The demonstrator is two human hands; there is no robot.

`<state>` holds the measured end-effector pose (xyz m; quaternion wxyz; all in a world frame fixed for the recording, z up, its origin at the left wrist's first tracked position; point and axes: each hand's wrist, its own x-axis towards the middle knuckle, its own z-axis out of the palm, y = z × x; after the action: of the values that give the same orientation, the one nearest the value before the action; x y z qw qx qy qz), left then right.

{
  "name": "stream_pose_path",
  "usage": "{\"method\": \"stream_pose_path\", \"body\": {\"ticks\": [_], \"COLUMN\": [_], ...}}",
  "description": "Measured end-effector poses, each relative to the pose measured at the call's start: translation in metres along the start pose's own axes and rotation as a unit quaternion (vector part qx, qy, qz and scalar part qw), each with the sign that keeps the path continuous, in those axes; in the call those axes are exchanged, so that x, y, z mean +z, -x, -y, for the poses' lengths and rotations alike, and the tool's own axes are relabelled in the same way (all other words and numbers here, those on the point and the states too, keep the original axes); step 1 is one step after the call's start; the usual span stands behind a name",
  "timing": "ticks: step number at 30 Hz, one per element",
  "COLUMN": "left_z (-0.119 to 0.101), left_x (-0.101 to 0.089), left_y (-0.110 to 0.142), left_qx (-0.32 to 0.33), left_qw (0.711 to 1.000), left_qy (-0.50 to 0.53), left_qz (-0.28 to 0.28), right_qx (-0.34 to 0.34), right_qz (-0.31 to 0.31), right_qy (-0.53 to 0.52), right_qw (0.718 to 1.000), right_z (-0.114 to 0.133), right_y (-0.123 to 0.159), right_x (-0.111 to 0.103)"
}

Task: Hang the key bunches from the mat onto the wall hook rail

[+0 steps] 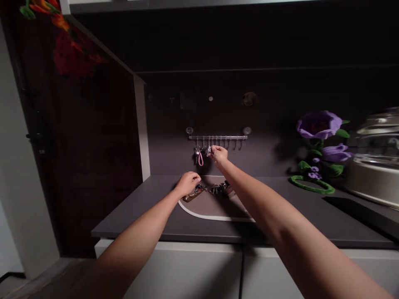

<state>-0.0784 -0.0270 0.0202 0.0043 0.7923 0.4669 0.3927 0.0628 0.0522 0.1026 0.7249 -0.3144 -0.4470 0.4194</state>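
My right hand (219, 154) is raised to the wall and pinches a small silvery key (209, 150) just under the clear hook rail (218, 137). To its left, keys with a pink strap loop (200, 158) hang from the rail, with a darker item beside them. My left hand (187, 183) is lower, over the left rim of a white-edged tray (212, 216). Its fingers are curled together, and whatever they may hold is hidden. In the tray lie several bunches of keys (215, 189) and a brown patterned piece (192, 195) by my left hand.
The tray rests on a dark grey counter (134, 216) with white cabinet doors below. On the right stand purple artificial flowers (321, 125) with a green ring base and a clear-domed appliance (377, 162). A dark door (93, 166) is at left, and a cabinet overhangs above.
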Motion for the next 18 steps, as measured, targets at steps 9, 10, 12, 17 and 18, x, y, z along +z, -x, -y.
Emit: {"method": "stream_pose_path", "body": {"ticks": [9, 10, 12, 17, 18], "left_z": [-0.001, -0.001, 0.0, 0.001, 0.001], "left_x": [-0.001, -0.001, -0.001, 0.0, 0.0], "left_y": [0.0, 0.001, 0.0, 0.0, 0.0], "left_qx": [0.002, 0.002, 0.003, -0.005, -0.006], "left_qw": [1.0, 1.0, 1.0, 1.0, 1.0], "left_qy": [-0.004, -0.004, -0.005, -0.01, -0.01], "left_qz": [0.005, 0.005, 0.006, 0.008, 0.009], "right_qx": [0.024, 0.028, 0.038, 0.063, 0.065], "right_qz": [-0.057, -0.065, -0.078, -0.096, -0.097], "right_qy": [-0.047, -0.051, -0.057, -0.061, -0.062], "right_qw": [0.997, 0.996, 0.995, 0.991, 0.991], "right_z": [-0.001, -0.001, -0.003, -0.008, -0.009], "right_y": [-0.007, -0.008, -0.009, -0.011, -0.011], "right_x": [0.015, 0.016, 0.018, 0.019, 0.018]}}
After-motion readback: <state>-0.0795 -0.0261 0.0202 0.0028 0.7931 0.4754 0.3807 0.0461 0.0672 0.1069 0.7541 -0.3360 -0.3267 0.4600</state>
